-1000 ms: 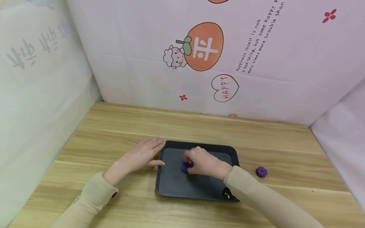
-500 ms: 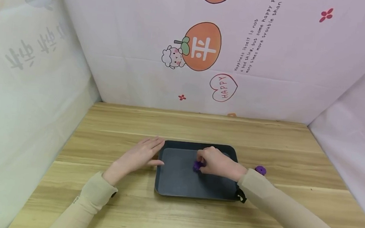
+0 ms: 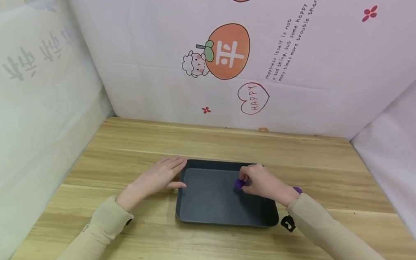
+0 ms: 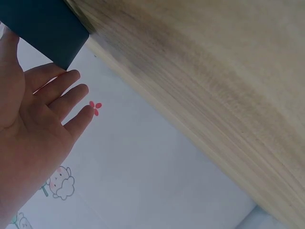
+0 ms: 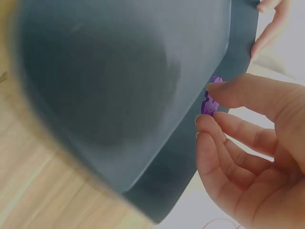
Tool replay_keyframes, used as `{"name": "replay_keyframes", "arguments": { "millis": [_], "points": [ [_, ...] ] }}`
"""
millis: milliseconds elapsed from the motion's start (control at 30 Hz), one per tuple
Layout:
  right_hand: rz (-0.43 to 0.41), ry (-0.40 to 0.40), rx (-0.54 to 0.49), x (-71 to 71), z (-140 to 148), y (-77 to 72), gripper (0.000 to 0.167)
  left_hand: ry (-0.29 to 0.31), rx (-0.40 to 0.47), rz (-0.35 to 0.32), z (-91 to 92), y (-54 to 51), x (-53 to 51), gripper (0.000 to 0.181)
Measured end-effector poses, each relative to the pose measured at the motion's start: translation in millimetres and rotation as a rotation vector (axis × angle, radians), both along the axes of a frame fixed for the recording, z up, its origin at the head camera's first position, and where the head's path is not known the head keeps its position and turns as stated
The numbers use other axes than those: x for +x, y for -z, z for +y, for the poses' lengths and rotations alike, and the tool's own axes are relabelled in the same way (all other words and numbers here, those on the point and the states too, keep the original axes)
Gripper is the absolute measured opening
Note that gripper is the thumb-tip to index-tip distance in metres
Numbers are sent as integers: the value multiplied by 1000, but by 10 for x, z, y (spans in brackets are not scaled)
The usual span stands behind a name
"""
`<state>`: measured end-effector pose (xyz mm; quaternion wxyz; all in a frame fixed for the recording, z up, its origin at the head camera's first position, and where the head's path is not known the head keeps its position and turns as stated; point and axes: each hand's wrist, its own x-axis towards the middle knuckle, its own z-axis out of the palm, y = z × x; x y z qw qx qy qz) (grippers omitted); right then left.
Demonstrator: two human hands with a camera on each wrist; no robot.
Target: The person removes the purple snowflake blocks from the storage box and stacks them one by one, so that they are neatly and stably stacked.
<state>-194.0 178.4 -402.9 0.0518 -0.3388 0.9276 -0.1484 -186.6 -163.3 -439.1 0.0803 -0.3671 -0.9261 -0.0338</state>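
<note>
A dark blue-grey rectangular tray (image 3: 205, 200) lies on the table. My right hand (image 3: 263, 182) is over the tray's right part and pinches a small purple notched disc (image 5: 211, 98) between thumb and fingers; in the right wrist view the disc is edge-on. My left hand (image 3: 157, 177) lies at the tray's left side, fingers straight and thumb spread, with the fingertips at the rim. In the left wrist view its fingers (image 4: 71, 100) are beside the tray's corner. A second purple disc (image 3: 297, 190) lies on the table right of the tray, mostly hidden by my right wrist.
The wooden table (image 3: 183, 247) runs back to a white printed cloth (image 3: 152, 92). Cloth walls also stand at the left and right sides. A black strap end (image 3: 288, 223) hangs below my right cuff.
My right hand has moved to the right across the tray with the purple disc in its pinch. Its wrist now covers most of the second disc. My left hand stays put.
</note>
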Motion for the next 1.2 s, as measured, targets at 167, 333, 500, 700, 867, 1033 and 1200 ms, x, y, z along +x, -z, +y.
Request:
{"name": "replay_keyframes", "arguments": {
  "millis": [167, 333, 500, 700, 867, 1033, 1200],
  "points": [
    [-1, 12, -21, -14, 102, 13, 17, 0, -1, 1, 1, -2, -4, 75],
    [-10, 52, -36, -8, 196, -31, 18, 1, -10, 5, 2, 0, -6, 75],
    [-9, 107, -60, 7, 325, -89, 19, -3, -6, 3, 6, -5, -3, 75],
    [-24, 167, -69, 7, 502, -125, 18, 0, -1, 1, 2, -14, 2, 75],
    [-37, 194, -81, 30, 635, -146, 16, -1, -2, -11, -3, -3, 4, 75],
    [-22, 219, -76, 61, 765, -156, 15, 2, 16, -5, -10, 6, 2, 75],
    [-2, 251, -60, 100, 899, -159, 16, 2, 18, -7, -12, 6, 2, 75]
  ]
}}
